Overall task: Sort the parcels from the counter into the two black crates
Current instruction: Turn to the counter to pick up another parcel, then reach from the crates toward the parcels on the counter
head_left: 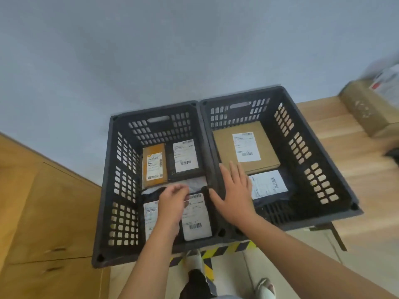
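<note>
left crate (103,190): black, slotted walls, stands touching the right crate (241,96), side by side
left crate contents: orange parcel (154,165) at far left, black parcel with white label (185,156) just beside it, pale poly bag (194,182) between the far and near rows, dark parcel with white labels (196,219) at the near end
right crate contents: flat cardboard parcel (246,147) at the far end, label up; dark poly parcel (268,184) with white label just in front of it, touching
left hand (172,199): inside left crate, over the near dark parcel, fingers curled in toward the label edge; cannot tell if it pinches anything
right hand (235,195): fingers straight and spread, holds nothing; thumb on the rims where the crates meet, fingertips reach the near edge of the cardboard parcel
counter (356,169): wood, right of the crates
on counter: brown carton (367,108), far right, blurred; white parcel (388,83) behind it, too blurred to read
floor: yellow-black hazard tape (226,249) under the crates' near edge
left side: wooden cabinet (43,212)
</note>
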